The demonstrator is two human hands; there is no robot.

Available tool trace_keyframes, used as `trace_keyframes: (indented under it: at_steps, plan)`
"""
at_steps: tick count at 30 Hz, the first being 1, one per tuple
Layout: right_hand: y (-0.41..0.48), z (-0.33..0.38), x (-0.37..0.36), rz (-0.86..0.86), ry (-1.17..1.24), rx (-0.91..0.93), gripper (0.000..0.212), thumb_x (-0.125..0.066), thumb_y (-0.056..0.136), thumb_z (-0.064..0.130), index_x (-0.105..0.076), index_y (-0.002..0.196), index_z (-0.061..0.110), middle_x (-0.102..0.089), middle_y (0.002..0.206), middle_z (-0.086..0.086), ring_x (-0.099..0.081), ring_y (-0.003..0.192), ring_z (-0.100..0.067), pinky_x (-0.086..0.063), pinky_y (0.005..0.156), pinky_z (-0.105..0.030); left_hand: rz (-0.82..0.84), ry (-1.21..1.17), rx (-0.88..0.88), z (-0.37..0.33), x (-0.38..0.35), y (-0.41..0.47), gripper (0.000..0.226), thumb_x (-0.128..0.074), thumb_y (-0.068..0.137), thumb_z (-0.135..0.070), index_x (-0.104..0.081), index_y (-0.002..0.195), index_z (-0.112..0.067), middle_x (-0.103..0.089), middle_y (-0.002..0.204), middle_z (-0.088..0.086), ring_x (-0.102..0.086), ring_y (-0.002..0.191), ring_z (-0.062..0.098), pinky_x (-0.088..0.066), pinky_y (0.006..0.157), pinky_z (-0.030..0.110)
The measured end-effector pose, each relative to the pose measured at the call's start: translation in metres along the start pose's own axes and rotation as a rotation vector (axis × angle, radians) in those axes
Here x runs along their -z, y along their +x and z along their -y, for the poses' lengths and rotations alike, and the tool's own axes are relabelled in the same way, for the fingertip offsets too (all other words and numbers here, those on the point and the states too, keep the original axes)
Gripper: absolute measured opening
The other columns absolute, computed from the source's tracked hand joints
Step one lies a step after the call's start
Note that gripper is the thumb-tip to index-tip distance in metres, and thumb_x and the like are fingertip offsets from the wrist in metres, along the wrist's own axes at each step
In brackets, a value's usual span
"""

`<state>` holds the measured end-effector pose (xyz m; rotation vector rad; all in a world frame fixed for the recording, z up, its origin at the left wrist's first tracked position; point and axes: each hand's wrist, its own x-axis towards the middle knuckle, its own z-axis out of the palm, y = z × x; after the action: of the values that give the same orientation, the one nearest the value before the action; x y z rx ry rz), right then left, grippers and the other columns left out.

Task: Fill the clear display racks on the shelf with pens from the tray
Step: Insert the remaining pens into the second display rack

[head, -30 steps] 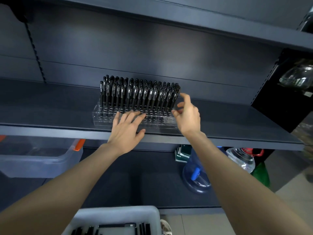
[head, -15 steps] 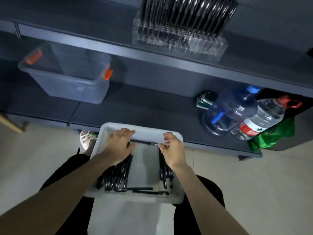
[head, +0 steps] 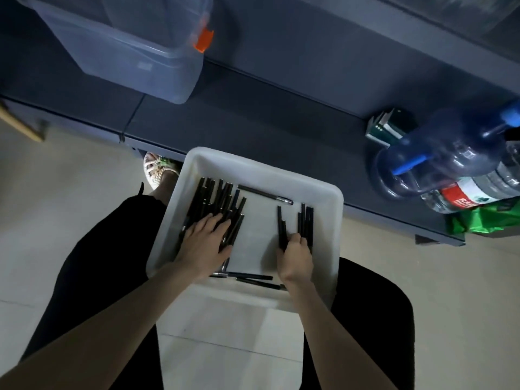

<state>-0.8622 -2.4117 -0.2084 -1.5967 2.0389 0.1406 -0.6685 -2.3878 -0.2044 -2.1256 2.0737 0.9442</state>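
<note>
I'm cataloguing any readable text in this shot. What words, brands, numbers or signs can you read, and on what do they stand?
Nothing can be read with confidence.
Water bottle label: red, white and green with light marks, too blurred to read.
Green boxes on the low shelf: pale print, too small to read.
Clear storage bin: a faint moulded patch, unreadable.
Pens and white tray: no text visible.

Setting: shop or stockroom | evidence: dark metal retail shelving point(head: 281, 88), clear storage bin point(head: 135, 49) far left, water jugs point(head: 439, 156) far right, tiled floor point(head: 56, 170)
</note>
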Motion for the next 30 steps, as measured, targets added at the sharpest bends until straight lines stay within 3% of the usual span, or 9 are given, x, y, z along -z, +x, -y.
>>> trace_keyframes:
  at_steps: [9, 13, 16, 18, 20, 22, 25, 27, 30]
  plan:
    - [-0.002, 0.006, 0.014, 0.001, 0.219, 0.126, 0.021, -0.051, 0.095, 0.02, -0.064, 0.111, 0.015, -0.06, 0.105, -0.014, -0.058, 0.1, -0.035, -0.048, 0.083, -0.037, -0.101, -0.072, -0.071, -0.012, 0.017, -0.002, 0.056, -0.045, 0.095, -0.034, -0.024, 0.147, -0.023, -0.018, 0.154, -0.002, -0.013, 0.141, 0.017, -0.015, 0.112, 0.033]
    - [-0.008, 0.018, 0.05, 0.118, 0.186, 0.251, 0.035, -0.039, 0.101, 0.018, -0.052, 0.134, 0.019, -0.051, 0.123, -0.013, -0.052, 0.113, -0.029, -0.038, 0.093, -0.026, -0.16, -0.154, -0.216, -0.028, 0.048, 0.0, 0.055, -0.048, 0.095, -0.026, -0.028, 0.146, -0.019, -0.024, 0.152, -0.001, -0.023, 0.138, 0.019, -0.025, 0.112, 0.038]
    - [-0.015, 0.031, 0.089, 0.168, 0.302, 0.345, 0.032, -0.051, 0.094, 0.004, -0.059, 0.125, 0.007, -0.057, 0.124, -0.012, -0.055, 0.108, -0.02, -0.036, 0.094, -0.018, -0.148, -0.227, -0.335, -0.044, 0.08, 0.004, 0.05, -0.048, 0.096, -0.023, -0.034, 0.143, -0.017, -0.032, 0.149, 0.0, -0.034, 0.134, 0.019, -0.027, 0.11, 0.029]
    - [-0.026, 0.036, 0.123, 0.111, 0.425, 0.391, 0.026, -0.065, 0.085, 0.0, -0.067, 0.111, 0.002, -0.067, 0.11, -0.012, -0.06, 0.086, -0.009, -0.042, 0.086, -0.015, -0.124, -0.237, -0.377, -0.059, 0.105, 0.001, 0.043, -0.049, 0.096, -0.021, -0.043, 0.139, -0.014, -0.046, 0.138, 0.004, -0.047, 0.122, 0.021, -0.033, 0.101, 0.025]
    - [-0.037, 0.041, 0.159, 0.059, 0.499, 0.436, 0.022, -0.074, 0.077, 0.0, -0.072, 0.098, 0.005, -0.069, 0.088, -0.006, -0.058, 0.065, 0.005, -0.044, 0.073, -0.01, -0.149, -0.203, -0.434, -0.073, 0.131, -0.004, 0.033, -0.052, 0.095, -0.018, -0.057, 0.126, -0.011, -0.06, 0.116, 0.008, -0.055, 0.107, 0.024, -0.04, 0.092, 0.029]
    - [-0.045, 0.042, 0.196, 0.012, 0.501, 0.461, 0.018, -0.078, 0.072, 0.002, -0.072, 0.087, 0.01, -0.066, 0.072, 0.001, -0.056, 0.054, 0.007, -0.044, 0.064, -0.008, -0.194, -0.195, -0.478, -0.087, 0.155, -0.01, 0.025, -0.055, 0.093, -0.016, -0.065, 0.115, -0.01, -0.064, 0.101, 0.009, -0.059, 0.095, 0.024, -0.042, 0.085, 0.03]
    - [-0.058, 0.037, 0.245, -0.053, 0.593, 0.45, 0.021, -0.078, 0.072, 0.0, -0.066, 0.078, 0.016, -0.064, 0.071, -0.002, -0.058, 0.057, -0.005, -0.052, 0.058, -0.017, -0.273, -0.239, -0.52, -0.102, 0.183, -0.019, 0.022, -0.056, 0.093, -0.015, -0.068, 0.108, -0.006, -0.068, 0.093, 0.006, -0.061, 0.083, 0.017, -0.044, 0.08, 0.025]
    - [-0.068, 0.034, 0.273, -0.11, 0.776, 0.463, 0.022, -0.074, 0.072, -0.008, -0.064, 0.084, 0.009, -0.063, 0.076, -0.008, -0.061, 0.059, -0.01, -0.054, 0.059, -0.02, -0.299, -0.292, -0.558, -0.115, 0.198, -0.021, 0.019, -0.055, 0.093, -0.016, -0.068, 0.104, -0.006, -0.068, 0.083, 0.002, -0.062, 0.073, 0.01, -0.05, 0.077, 0.026]
    - [-0.081, 0.035, 0.307, -0.246, 1.031, 0.514, 0.031, -0.072, 0.072, -0.012, -0.059, 0.089, 0.009, -0.064, 0.071, -0.007, -0.063, 0.06, -0.01, -0.053, 0.062, -0.019, -0.326, -0.333, -0.601, -0.144, 0.217, -0.019, 0.017, -0.054, 0.094, -0.016, -0.068, 0.098, -0.008, -0.068, 0.079, -0.003, -0.061, 0.069, 0.004, -0.046, 0.069, 0.013]
